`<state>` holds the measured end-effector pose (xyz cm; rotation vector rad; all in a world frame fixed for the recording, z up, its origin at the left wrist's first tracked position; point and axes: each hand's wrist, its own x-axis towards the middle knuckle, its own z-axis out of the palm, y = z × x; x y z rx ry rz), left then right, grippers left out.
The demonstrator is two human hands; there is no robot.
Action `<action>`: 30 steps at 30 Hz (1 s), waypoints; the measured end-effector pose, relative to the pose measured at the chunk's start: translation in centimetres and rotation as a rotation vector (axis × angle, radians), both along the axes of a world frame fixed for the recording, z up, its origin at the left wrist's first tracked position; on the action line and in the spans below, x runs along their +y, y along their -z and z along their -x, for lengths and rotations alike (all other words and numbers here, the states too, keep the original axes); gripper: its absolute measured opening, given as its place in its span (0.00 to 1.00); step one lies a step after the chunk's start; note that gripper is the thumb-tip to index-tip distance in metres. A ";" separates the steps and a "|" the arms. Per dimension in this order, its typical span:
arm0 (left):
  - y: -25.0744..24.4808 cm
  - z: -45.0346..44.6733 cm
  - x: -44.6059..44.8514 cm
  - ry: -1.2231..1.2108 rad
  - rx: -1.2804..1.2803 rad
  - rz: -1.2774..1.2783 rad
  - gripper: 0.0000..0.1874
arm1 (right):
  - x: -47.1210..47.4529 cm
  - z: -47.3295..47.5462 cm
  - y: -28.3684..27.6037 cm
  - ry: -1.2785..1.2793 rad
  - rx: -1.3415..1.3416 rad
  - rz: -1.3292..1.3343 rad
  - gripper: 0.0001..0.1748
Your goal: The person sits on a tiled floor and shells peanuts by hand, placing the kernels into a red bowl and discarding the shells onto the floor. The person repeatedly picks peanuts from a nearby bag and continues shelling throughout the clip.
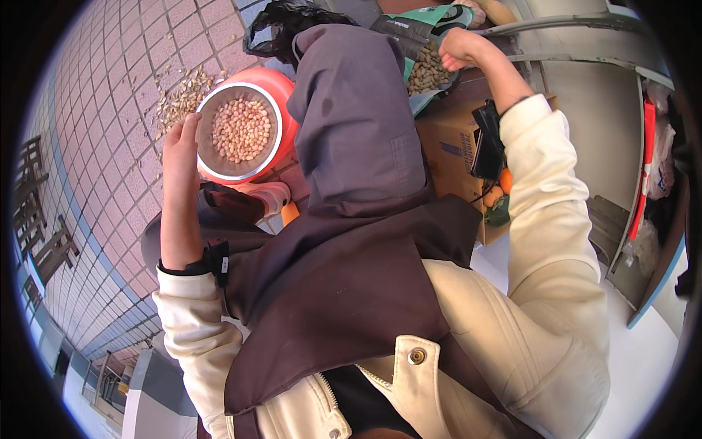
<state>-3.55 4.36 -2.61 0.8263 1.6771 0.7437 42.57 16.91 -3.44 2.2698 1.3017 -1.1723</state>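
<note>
A metal bowl (206,147) with a bright rim holds shelled peanuts (241,130) with pink skins. It rests on a red-orange plastic stool or basin (285,88). My left hand (182,137) is at the bowl's left rim, fingertips close together; whether it touches the rim or holds anything cannot be seen. Over on the right, my right hand (459,48) hangs with curled fingers at the edge of a green and black bag (414,34). Unshelled peanuts (430,71) fill the bag's opening. The inside of that hand is hidden.
Broken peanut shells (184,96) litter the brick paving (126,120). A black plastic bag (274,27) lies beyond my knee. To the right stand a cardboard box (447,142), orange fruits (504,180) and a metal frame (570,22). A black device (487,142) hangs near my right wrist.
</note>
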 end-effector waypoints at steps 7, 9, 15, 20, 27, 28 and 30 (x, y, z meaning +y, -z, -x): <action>1.3 -2.1 -1.2 -0.006 -0.015 -0.012 0.17 | 1.4 -2.6 11.0 -0.336 -0.522 -0.232 0.16; 1.4 -2.2 -1.4 -0.031 -0.037 0.010 0.18 | 1.9 -2.8 13.2 -0.242 -0.487 -0.147 0.21; 1.9 -2.9 -1.3 0.079 0.129 0.025 0.16 | 3.2 -5.9 20.1 0.260 -0.243 -0.439 0.31; 2.5 -4.1 -0.8 0.166 0.158 0.039 0.15 | 3.5 -7.5 23.4 -0.051 -0.235 -0.366 0.29; 3.5 -5.7 0.1 0.245 0.114 0.100 0.15 | -1.3 -4.3 23.0 0.059 -0.347 -0.462 0.27; 3.5 -5.8 0.1 0.249 0.103 0.104 0.15 | -1.7 -3.9 22.8 0.067 -0.354 -0.470 0.27; 3.4 -6.0 0.1 0.262 0.084 0.113 0.15 | -2.1 -3.4 22.4 0.083 -0.363 -0.481 0.26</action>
